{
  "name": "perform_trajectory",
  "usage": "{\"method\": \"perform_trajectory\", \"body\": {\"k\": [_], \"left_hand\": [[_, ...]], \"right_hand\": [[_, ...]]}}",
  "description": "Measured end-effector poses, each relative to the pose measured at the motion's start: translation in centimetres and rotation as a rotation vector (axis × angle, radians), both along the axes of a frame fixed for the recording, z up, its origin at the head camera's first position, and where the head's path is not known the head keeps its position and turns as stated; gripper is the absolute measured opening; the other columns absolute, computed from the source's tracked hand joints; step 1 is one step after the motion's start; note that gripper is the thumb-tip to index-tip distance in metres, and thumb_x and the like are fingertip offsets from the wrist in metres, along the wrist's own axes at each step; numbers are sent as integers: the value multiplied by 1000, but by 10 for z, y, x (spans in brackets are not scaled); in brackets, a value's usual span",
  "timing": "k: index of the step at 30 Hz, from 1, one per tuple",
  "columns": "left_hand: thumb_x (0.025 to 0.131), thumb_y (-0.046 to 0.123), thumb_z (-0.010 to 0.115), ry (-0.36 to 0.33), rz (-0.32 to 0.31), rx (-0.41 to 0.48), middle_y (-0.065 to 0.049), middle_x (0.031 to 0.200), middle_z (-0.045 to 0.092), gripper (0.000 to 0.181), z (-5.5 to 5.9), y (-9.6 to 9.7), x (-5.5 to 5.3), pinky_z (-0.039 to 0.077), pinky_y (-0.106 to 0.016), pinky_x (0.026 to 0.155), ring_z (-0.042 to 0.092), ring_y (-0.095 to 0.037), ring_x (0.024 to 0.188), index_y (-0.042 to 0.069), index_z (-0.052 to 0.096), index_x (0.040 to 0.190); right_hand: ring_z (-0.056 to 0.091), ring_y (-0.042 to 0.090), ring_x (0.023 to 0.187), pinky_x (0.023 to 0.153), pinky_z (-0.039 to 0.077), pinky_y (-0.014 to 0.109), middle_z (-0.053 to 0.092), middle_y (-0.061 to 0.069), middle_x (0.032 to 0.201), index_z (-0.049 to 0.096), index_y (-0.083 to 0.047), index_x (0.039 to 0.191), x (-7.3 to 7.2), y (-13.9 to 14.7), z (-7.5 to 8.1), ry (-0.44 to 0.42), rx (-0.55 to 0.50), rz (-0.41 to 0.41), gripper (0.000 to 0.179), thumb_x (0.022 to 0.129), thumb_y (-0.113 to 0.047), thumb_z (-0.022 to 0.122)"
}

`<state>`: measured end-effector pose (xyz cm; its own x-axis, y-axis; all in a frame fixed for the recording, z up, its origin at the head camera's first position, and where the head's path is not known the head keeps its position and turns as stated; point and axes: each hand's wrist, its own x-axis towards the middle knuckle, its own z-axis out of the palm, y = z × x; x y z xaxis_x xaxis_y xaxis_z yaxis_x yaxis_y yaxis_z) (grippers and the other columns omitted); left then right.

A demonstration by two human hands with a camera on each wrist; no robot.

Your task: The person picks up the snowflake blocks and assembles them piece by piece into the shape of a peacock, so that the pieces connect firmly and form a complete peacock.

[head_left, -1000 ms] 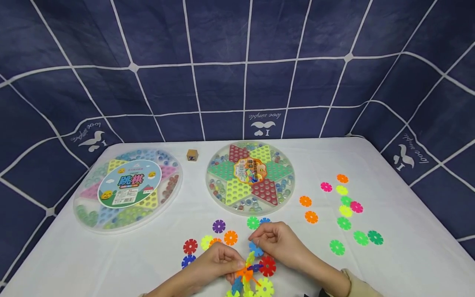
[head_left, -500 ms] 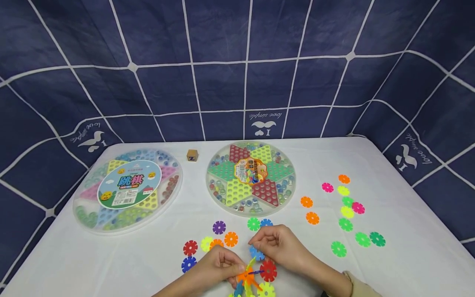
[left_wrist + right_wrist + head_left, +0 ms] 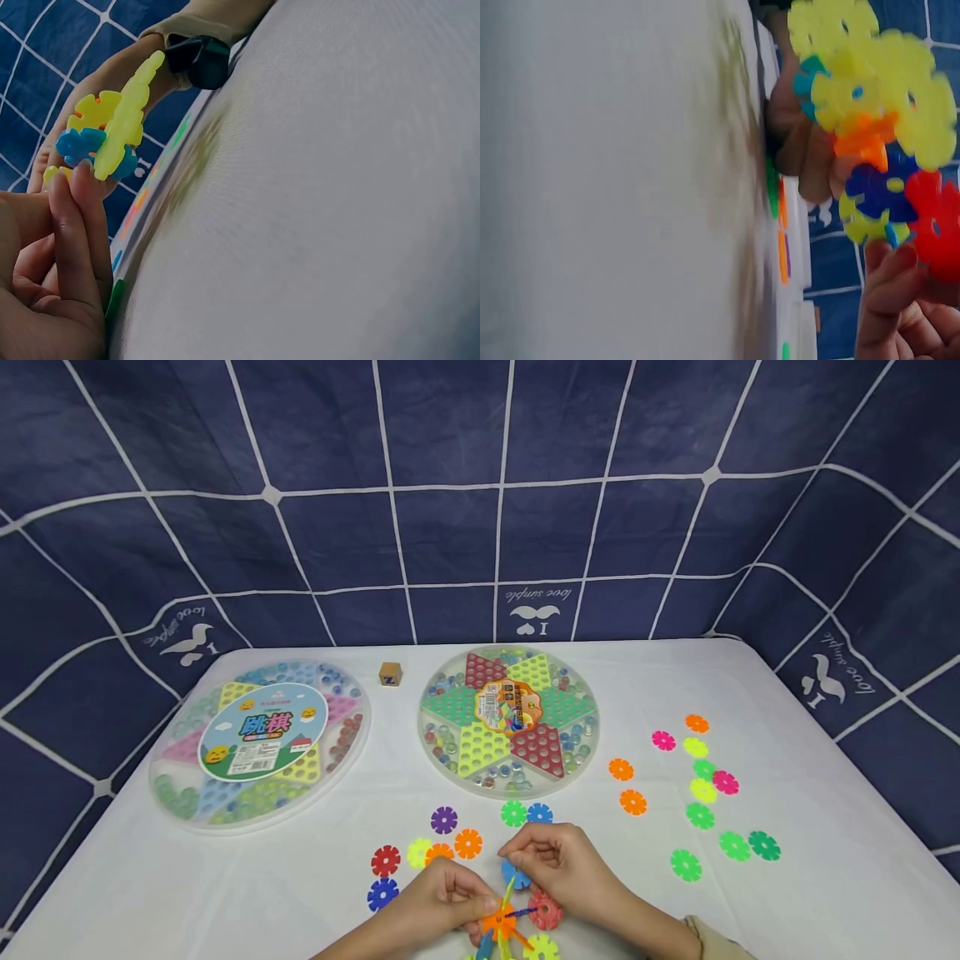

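Observation:
Near the front of the table, my left hand [image 3: 450, 897] pinches an orange notched plastic disc [image 3: 497, 922], part of a cluster of interlocking snowflake discs. Joined around it are yellow discs [image 3: 924, 101], a dark blue disc [image 3: 885, 187], a teal-blue disc [image 3: 81, 144] and a red disc [image 3: 546, 910]. To its right, my right hand [image 3: 562, 862] pinches a light blue disc [image 3: 514, 873] between thumb and index finger. That disc meets the tip of an edge-on yellow disc [image 3: 509, 892]. In the right wrist view, the fingers mostly hide the light blue disc.
Loose discs lie beyond the hands, including a purple disc [image 3: 444, 820] and a red one [image 3: 386, 861]; several more, such as a green disc [image 3: 686, 865], are spread at right. Two round Chinese checkers sets [image 3: 352, 777] [image 3: 510, 789] and a wooden letter block [image 3: 390, 674] stand farther back.
Both hands have shifted slightly toward the table's front with the cluster. The cluster has turned a little, so its upper yellow disc shows more edge-on. Both grips are kept.

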<state>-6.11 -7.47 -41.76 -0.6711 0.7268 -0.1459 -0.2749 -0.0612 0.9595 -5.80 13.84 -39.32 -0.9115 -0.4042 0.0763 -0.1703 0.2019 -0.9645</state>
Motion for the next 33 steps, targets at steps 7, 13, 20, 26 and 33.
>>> {"method": "perform_trajectory", "body": {"k": [7,13,20,26,33], "left_hand": [[91,8,61,-4,-31,39,-17,74,66,25,3,1,1,54,-23,64,63,-10,62,-15,63,97],[88,7,65,-95,26,61,-14,80,67,23,6,1,0,54,-30,71,67,-16,70,-15,61,96],[87,9,67,-128,140,13,-13,84,67,20,7,2,-2,54,-28,73,67,-20,75,-8,63,97],[89,10,65,-186,223,40,-10,86,68,14,10,0,-4,53,-25,75,67,-19,78,-2,64,96],[90,12,63,-221,217,96,-7,85,68,11,10,-3,-6,52,-22,75,67,-15,79,1,63,94]], "right_hand": [[55,4,59,51,50,21,66,-3,77,70,-4,100,-7,10,10,70,88,62,17,93,-15,59],[51,22,52,39,43,28,65,7,79,60,1,117,-19,39,21,24,76,49,29,99,-17,48],[56,23,62,54,52,33,63,17,83,60,7,113,-23,94,33,9,167,21,25,95,-10,56],[56,18,70,57,50,26,63,8,86,64,-2,105,-31,172,24,59,301,120,17,89,-6,63],[49,11,76,57,44,24,53,-4,91,60,-18,109,-13,206,13,121,455,301,34,79,-20,75]]}}
